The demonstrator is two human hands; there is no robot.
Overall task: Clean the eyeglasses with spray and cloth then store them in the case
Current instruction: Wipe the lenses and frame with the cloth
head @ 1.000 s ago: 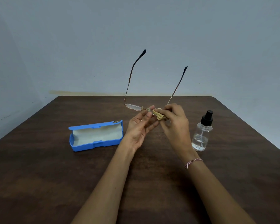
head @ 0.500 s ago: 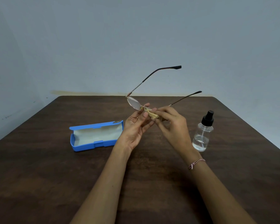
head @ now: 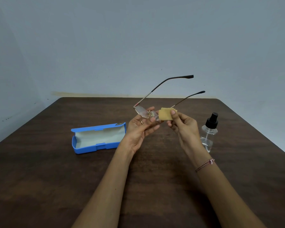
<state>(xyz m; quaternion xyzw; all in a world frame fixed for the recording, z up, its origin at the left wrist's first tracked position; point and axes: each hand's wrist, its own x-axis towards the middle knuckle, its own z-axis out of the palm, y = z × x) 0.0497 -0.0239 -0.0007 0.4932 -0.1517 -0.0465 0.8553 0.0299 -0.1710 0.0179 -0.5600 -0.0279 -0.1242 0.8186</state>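
Thin metal-framed eyeglasses (head: 141,112) are held up above the table, temples unfolded and pointing up to the right. My left hand (head: 139,129) pinches them at the bridge between thumb and fingertips. My right hand (head: 183,127) pinches a small yellow cloth (head: 165,115) that covers the right lens. An open blue case (head: 97,137) with a pale lining lies on the table to the left of my left hand. To the right of my right hand stands a clear spray bottle (head: 209,132) with a black nozzle.
Everything sits on a dark brown wooden table (head: 39,178), whose far edge meets a plain grey wall. A thin bracelet is on my right wrist and a ring on my left hand.
The glasses have tilted so the temples swung from upright to pointing right. The cloth, bunched against the lens before, now lies spread flat over it under my right thumb.
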